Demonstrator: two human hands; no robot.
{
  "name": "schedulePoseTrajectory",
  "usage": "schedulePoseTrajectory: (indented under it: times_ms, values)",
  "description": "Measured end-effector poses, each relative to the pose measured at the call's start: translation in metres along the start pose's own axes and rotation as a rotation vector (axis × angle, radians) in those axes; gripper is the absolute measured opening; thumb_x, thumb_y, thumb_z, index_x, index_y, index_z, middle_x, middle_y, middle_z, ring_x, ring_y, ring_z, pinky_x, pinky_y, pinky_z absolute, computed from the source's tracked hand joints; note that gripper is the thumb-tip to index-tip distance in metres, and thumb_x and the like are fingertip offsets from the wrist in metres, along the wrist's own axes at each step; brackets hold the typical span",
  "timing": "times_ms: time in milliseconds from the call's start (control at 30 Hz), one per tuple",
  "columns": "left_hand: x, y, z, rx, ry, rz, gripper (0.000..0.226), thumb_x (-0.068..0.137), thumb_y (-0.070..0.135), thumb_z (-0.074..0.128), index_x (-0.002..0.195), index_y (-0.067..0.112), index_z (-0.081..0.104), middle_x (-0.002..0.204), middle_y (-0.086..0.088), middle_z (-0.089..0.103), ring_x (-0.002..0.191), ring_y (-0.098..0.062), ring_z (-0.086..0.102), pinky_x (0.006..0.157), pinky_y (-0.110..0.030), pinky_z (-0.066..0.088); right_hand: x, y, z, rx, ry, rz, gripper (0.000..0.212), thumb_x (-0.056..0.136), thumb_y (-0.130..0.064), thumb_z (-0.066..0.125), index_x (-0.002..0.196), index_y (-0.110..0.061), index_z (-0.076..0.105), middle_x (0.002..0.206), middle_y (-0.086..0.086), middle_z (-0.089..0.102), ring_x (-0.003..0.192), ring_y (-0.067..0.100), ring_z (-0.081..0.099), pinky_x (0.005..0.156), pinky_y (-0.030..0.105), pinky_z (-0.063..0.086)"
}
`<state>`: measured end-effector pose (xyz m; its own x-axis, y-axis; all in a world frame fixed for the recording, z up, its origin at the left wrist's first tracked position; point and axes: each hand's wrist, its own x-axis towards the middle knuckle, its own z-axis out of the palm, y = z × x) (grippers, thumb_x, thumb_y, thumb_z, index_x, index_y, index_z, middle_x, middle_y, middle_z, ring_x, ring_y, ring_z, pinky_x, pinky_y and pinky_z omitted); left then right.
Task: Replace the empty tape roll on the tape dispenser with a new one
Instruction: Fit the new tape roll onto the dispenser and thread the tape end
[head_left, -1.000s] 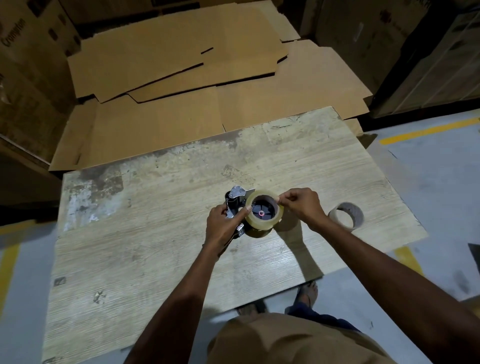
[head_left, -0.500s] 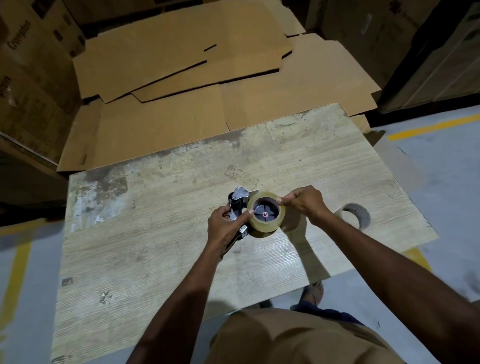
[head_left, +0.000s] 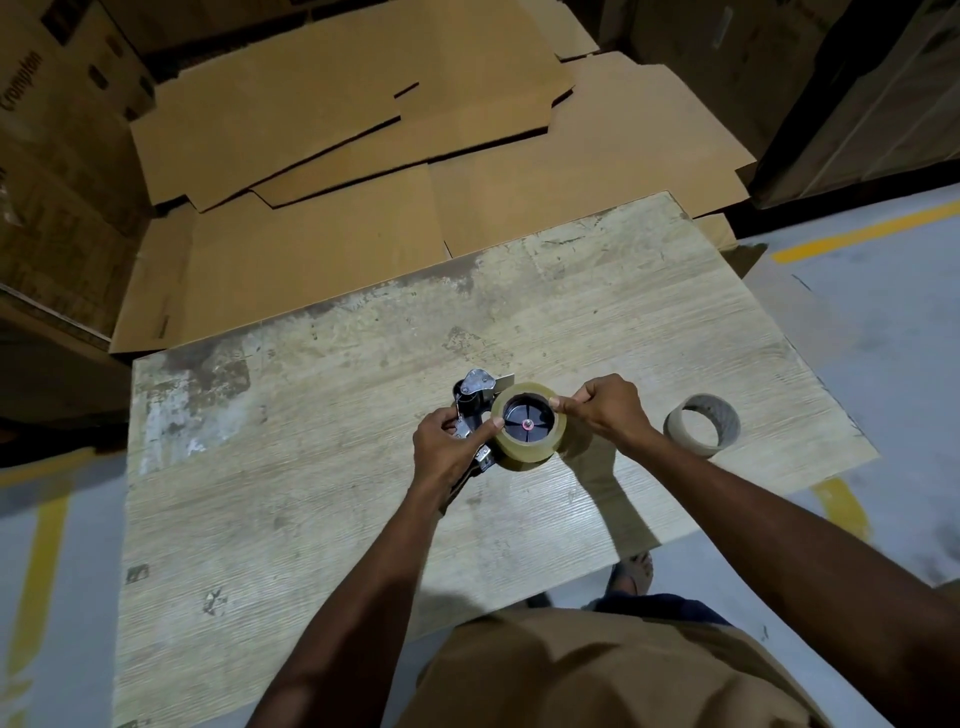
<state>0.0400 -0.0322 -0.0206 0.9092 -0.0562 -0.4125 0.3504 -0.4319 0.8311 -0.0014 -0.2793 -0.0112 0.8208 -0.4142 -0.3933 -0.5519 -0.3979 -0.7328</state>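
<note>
New tape roll (head_left: 529, 427) sits over the black spoked hub (head_left: 524, 422) of the tape dispenser (head_left: 475, 410), near the middle of the wooden board (head_left: 311, 519). Roll face up, hub and red centre pin visible through its core.

Change over the last second: very little on the board. The roll was already on the hub a second ago and is in the same place now; both hands have kept their positions. The head view has drifted slightly, so the board appears shifted, but the dispenser has not moved on it. The right finger pinch at the rim looks a touch tighter against the roll's far-right edge.

Left hand (head_left: 451, 446): wrapped around the dispenser's handle side, thumb pressed against the left edge of the roll. Fingers closed on the frame.

Right hand (head_left: 605, 410): thumb and forefinger pinched together at the roll's rim. Probably feeling for the loose tape end; no free tab can be made out.

Empty cardboard core (head_left: 702, 425) lies on the board to the right, well apart from the dispenser.

Judgement: swap itself looks done. What remains is likely peeling the tape end and threading it toward the metal blade end (head_left: 480, 384) on the far side.

Flattened cardboard sheets (head_left: 363, 171) beyond the board, untouched.
</note>
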Motion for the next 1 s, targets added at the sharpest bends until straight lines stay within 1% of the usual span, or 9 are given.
schedulePoseTrajectory:
  times_ms: [167,267,400,500,667,767,867,933,1000]
  values:
    - [0.004,-0.001,0.001,0.022,0.018,-0.037,0.083,0.060,0.052,0.096,0.125,0.011,0.066,0.119,0.000,0.067,0.108,-0.016,0.062,0.086,-0.027,0.049,0.004,0.002,0.001,-0.032,-0.012,0.016,0.052,0.074,-0.051,0.087,0.069,-0.001,0.073,0.070,0.009,0.074,0.071,0.025,0.071,0.063,0.033,0.051]
    - [0.006,-0.003,0.003,0.034,0.026,-0.035,0.083,0.058,0.052,0.096,0.124,0.011,0.066,0.119,-0.002,0.067,0.109,-0.018,0.063,0.083,-0.027,0.049,0.004,0.004,0.006,-0.091,0.002,0.008,0.050,0.076,-0.052,0.086,0.070,-0.004,0.072,0.071,0.007,0.074,0.072,0.025,0.072,0.066,0.038,0.056]
    - [0.007,-0.002,0.003,0.037,0.028,-0.033,0.078,0.060,0.049,0.097,0.120,0.011,0.065,0.116,-0.002,0.066,0.106,-0.019,0.062,0.081,-0.027,0.048,0.004,0.004,0.007,-0.097,-0.009,0.002,0.053,0.078,-0.052,0.084,0.072,-0.001,0.073,0.071,0.011,0.074,0.072,0.028,0.071,0.067,0.044,0.057]
    - [0.008,-0.001,0.004,0.036,0.036,-0.029,0.070,0.060,0.046,0.097,0.115,0.013,0.067,0.111,0.001,0.066,0.102,-0.017,0.062,0.078,-0.026,0.046,0.005,0.005,0.007,-0.111,-0.014,-0.001,0.050,0.078,-0.051,0.084,0.071,-0.003,0.073,0.070,0.008,0.074,0.071,0.025,0.071,0.066,0.042,0.057]
    - [0.009,0.001,0.005,0.054,0.050,-0.043,0.074,0.057,0.048,0.098,0.114,0.013,0.066,0.108,0.002,0.064,0.098,-0.015,0.061,0.078,-0.029,0.048,0.008,0.007,0.010,-0.128,-0.014,0.023,0.048,0.078,-0.053,0.084,0.071,-0.007,0.073,0.070,0.005,0.074,0.069,0.022,0.071,0.064,0.038,0.055]
    - [0.008,0.003,0.006,0.067,0.055,-0.041,0.074,0.057,0.046,0.098,0.115,0.012,0.066,0.105,0.002,0.063,0.095,-0.015,0.061,0.077,-0.029,0.048,0.007,0.006,0.011,-0.151,0.001,0.026,0.048,0.079,-0.053,0.083,0.071,-0.007,0.073,0.071,0.006,0.074,0.068,0.022,0.069,0.060,0.033,0.049]
    - [0.007,0.004,0.005,0.080,0.049,-0.028,0.075,0.057,0.047,0.098,0.115,0.013,0.066,0.105,0.003,0.063,0.095,-0.015,0.061,0.076,-0.029,0.047,0.006,0.005,0.011,-0.148,0.001,0.035,0.048,0.078,-0.053,0.084,0.071,-0.007,0.072,0.070,0.006,0.073,0.067,0.023,0.069,0.059,0.032,0.046]
    - [0.005,0.004,0.003,0.085,0.032,-0.010,0.073,0.059,0.047,0.097,0.116,0.013,0.066,0.105,0.004,0.064,0.095,-0.013,0.061,0.075,-0.026,0.047,0.005,0.003,0.010,-0.153,-0.002,0.038,0.047,0.078,-0.052,0.084,0.072,-0.007,0.072,0.072,0.006,0.073,0.068,0.023,0.069,0.058,0.030,0.045]
    - [0.003,0.003,0.001,0.075,0.006,0.010,0.066,0.064,0.044,0.096,0.113,0.013,0.066,0.099,0.009,0.063,0.089,-0.007,0.061,0.070,-0.019,0.045,0.003,0.002,0.009,-0.133,0.005,0.042,0.047,0.077,-0.051,0.086,0.074,-0.006,0.073,0.072,0.005,0.074,0.068,0.020,0.069,0.059,0.029,0.046]
